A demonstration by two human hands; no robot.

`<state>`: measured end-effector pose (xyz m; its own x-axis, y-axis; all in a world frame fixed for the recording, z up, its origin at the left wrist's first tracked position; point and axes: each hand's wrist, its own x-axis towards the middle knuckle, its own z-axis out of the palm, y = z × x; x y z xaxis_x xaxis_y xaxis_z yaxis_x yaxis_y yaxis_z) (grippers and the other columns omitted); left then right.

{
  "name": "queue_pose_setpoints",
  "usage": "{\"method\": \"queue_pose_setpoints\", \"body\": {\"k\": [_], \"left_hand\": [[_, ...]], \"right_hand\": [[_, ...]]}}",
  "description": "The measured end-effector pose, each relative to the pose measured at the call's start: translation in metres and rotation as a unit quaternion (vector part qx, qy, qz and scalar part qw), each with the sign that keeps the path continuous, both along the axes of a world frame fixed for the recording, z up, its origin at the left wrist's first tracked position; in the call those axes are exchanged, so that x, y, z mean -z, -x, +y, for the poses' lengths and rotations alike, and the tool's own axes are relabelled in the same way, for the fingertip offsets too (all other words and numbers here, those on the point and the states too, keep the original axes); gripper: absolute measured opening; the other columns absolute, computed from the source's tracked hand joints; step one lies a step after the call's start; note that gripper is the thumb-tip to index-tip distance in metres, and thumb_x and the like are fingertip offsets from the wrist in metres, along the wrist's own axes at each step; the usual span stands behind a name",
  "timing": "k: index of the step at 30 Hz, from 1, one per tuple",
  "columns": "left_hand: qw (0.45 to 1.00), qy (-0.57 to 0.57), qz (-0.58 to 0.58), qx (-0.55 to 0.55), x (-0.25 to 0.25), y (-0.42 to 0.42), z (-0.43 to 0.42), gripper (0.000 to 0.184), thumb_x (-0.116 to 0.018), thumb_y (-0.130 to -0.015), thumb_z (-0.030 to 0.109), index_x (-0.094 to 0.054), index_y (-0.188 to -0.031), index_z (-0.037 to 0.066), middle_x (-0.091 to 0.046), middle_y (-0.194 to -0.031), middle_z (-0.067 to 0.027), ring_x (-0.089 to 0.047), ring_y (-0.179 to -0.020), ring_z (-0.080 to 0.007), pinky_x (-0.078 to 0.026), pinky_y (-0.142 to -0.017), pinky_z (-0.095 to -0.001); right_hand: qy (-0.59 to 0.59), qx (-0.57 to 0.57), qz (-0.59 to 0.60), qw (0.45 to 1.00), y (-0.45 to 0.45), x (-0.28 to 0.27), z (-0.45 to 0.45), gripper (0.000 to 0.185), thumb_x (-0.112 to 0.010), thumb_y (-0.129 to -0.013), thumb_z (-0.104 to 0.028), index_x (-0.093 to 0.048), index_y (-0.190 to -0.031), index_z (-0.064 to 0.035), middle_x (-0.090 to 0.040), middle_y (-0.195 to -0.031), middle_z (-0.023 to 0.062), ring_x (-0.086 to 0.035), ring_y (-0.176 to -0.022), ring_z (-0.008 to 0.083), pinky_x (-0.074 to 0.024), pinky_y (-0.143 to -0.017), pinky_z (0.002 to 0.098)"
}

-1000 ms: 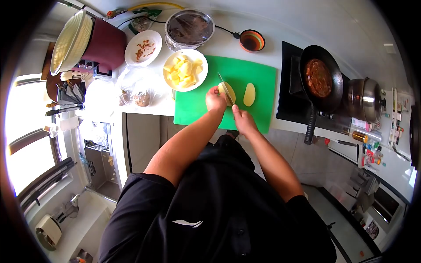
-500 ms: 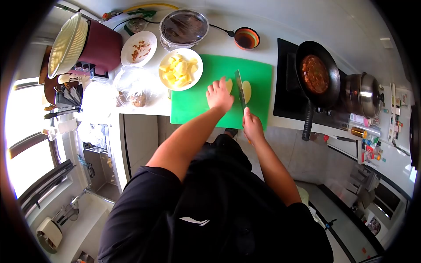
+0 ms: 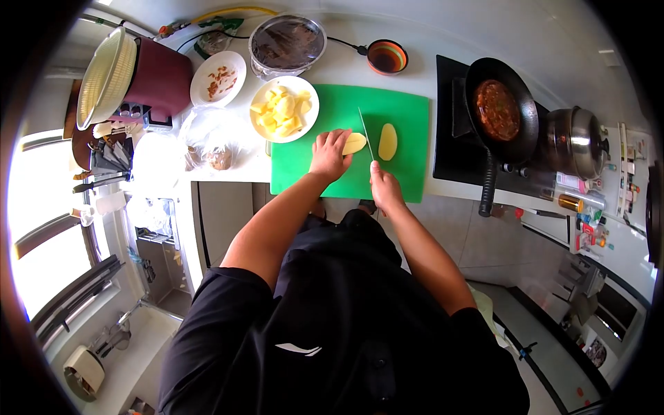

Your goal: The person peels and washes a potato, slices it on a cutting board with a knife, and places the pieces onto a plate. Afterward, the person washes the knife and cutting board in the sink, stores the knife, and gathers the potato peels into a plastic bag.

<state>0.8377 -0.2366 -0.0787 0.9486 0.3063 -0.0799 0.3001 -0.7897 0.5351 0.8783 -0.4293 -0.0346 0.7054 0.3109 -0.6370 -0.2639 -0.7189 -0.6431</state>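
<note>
On the green cutting board (image 3: pixel 318 169) lie two peeled, pale yellow potato pieces. My left hand (image 3: pixel 330 156) has its fingers bent over the near potato piece (image 3: pixel 355 144), holding it against the board. In my right hand (image 3: pixel 385 187) is the handle of a kitchen knife (image 3: pixel 366 135), its blade standing edge-down just right of that piece; whether blade and potato touch, I cannot tell. To the right of the blade the other potato piece (image 3: pixel 388 142) lies by itself. A white bowl (image 3: pixel 259 133) heaped with potato chunks (image 3: pixel 282 111) overlaps the board's upper left corner.
Right of the board, a black pan (image 3: pixel 530 135) with reddish-brown food sits on the cooktop (image 3: pixel 446 155), beside a steel pot (image 3: pixel 573 143). Behind are a covered bowl (image 3: pixel 287 43) and a small striped bowl (image 3: pixel 387 57). A plate with scraps (image 3: pixel 235 66) and a plastic bag (image 3: pixel 211 131) stand left.
My left hand has shifted left and now grips the near potato piece. The knife in my right hand has also moved left, away from the other piece.
</note>
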Motion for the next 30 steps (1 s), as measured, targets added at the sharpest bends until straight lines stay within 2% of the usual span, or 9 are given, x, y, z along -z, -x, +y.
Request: {"method": "queue_pose_setpoints", "body": {"k": [2, 8, 13, 16, 20, 22, 24, 26, 30], "left_hand": [[1.0, -0.006, -0.002, 0.0, 0.002, 0.001, 0.002, 0.07, -0.076, -0.081, 0.024, -0.051, -0.146, 0.013, -0.052, -0.144, -0.009, -0.045, -0.133, -0.0375, -0.041, -0.11, -0.0524], [0.999, 0.023, -0.038, 0.011, 0.009, 0.012, 0.014, 0.066, -0.078, -0.08, 0.023, -0.056, -0.141, 0.013, -0.056, -0.139, -0.0085, -0.049, -0.129, -0.0369, -0.043, -0.109, -0.0499], [0.997, 0.051, -0.052, 0.016, 0.023, 0.012, 0.02, 0.062, -0.079, -0.079, 0.022, -0.059, -0.137, 0.012, -0.06, -0.136, -0.008, -0.052, -0.125, -0.0364, -0.044, -0.108, -0.0478], [0.996, 0.061, -0.067, 0.011, 0.03, 0.01, 0.021, 0.06, -0.08, -0.079, 0.022, -0.062, -0.135, 0.012, -0.062, -0.133, -0.0078, -0.054, -0.123, -0.0361, -0.045, -0.108, -0.0466], [0.991, 0.032, -0.133, 0.009, -0.001, 0.016, 0.018, 0.062, -0.081, -0.078, 0.022, -0.061, -0.136, 0.013, -0.061, -0.134, -0.0075, -0.054, -0.123, -0.0355, -0.045, -0.108, -0.0466], [0.992, 0.024, -0.128, 0.008, -0.003, 0.015, 0.018, 0.064, -0.081, -0.078, 0.021, -0.06, -0.138, 0.014, -0.061, -0.135, -0.0074, -0.054, -0.125, -0.035, -0.045, -0.108, -0.0464], [0.991, 0.023, -0.132, 0.011, -0.003, 0.018, 0.018, 0.065, -0.081, -0.078, 0.021, -0.059, -0.139, 0.013, -0.061, -0.135, -0.0087, -0.054, -0.125, -0.0355, -0.045, -0.108, -0.0467], [0.99, 0.02, -0.138, 0.015, -0.005, 0.018, 0.019, 0.065, -0.08, -0.079, 0.02, -0.058, -0.139, 0.011, -0.06, -0.135, -0.01, -0.053, -0.126, -0.0359, -0.045, -0.109, -0.047], [0.985, 0.07, -0.155, -0.011, -0.004, 0.024, 0.026, 0.065, -0.077, -0.08, 0.016, -0.056, -0.14, 0.005, -0.06, -0.134, -0.0153, -0.054, -0.125, -0.0377, -0.044, -0.11, -0.0472]], "right_hand": [[0.018, -0.011, -0.077, 0.997, 0.001, -0.013, -0.001, 0.074, -0.032, -0.107, -0.062, -0.062, -0.082, 0.0009, -0.069, -0.081, 0.0215, -0.066, -0.084, 0.0439, -0.0509, -0.078, 0.0507], [-0.041, -0.025, -0.051, 0.998, 0.021, -0.04, -0.001, 0.07, -0.036, -0.109, -0.056, -0.063, -0.081, 0.0018, -0.069, -0.082, 0.0238, -0.066, -0.084, 0.0448, -0.0505, -0.076, 0.0511], [-0.003, -0.041, -0.097, 0.994, 0.034, -0.016, 0.004, 0.067, -0.033, -0.109, -0.053, -0.065, -0.089, 0.0018, -0.069, -0.09, 0.0286, -0.066, -0.09, 0.0493, -0.0507, -0.081, 0.0565], [0.005, -0.048, -0.135, 0.99, 0.038, -0.01, 0.013, 0.068, -0.033, -0.109, -0.055, -0.066, -0.09, 0.0013, -0.07, -0.092, 0.0294, -0.066, -0.091, 0.0498, -0.0506, -0.081, 0.0576], [-0.006, -0.013, -0.156, 0.988, 0.021, 0.027, 0.027, 0.071, -0.032, -0.108, -0.059, -0.065, -0.088, 0.0004, -0.07, -0.087, 0.0266, -0.066, -0.086, 0.0488, -0.0506, -0.078, 0.0563], [-0.053, -0.01, -0.05, 0.997, 0.005, 0.035, 0.028, 0.075, -0.03, -0.107, -0.063, -0.064, -0.085, -0.0007, -0.069, -0.079, 0.0224, -0.066, -0.08, 0.0453, -0.0501, -0.074, 0.0535], [-0.061, 0.008, -0.048, 0.997, 0.001, 0.041, 0.027, 0.076, -0.031, -0.106, -0.065, -0.063, -0.083, -0.0014, -0.066, -0.074, 0.019, -0.066, -0.075, 0.0418, -0.0493, -0.071, 0.0512], [-0.045, 0.013, -0.019, 0.999, 0.001, 0.015, 0.026, 0.076, -0.032, -0.106, -0.066, -0.063, -0.081, -0.0014, -0.066, -0.074, 0.0184, -0.067, -0.076, 0.0403, -0.0497, -0.072, 0.0505], [-0.052, -0.027, -0.059, 0.997, 0.025, -0.022, 0.016, 0.072, -0.032, -0.108, -0.06, -0.062, -0.079, -0.0009, -0.066, -0.074, 0.0186, -0.066, -0.078, 0.0411, -0.0505, -0.074, 0.0495]]}}
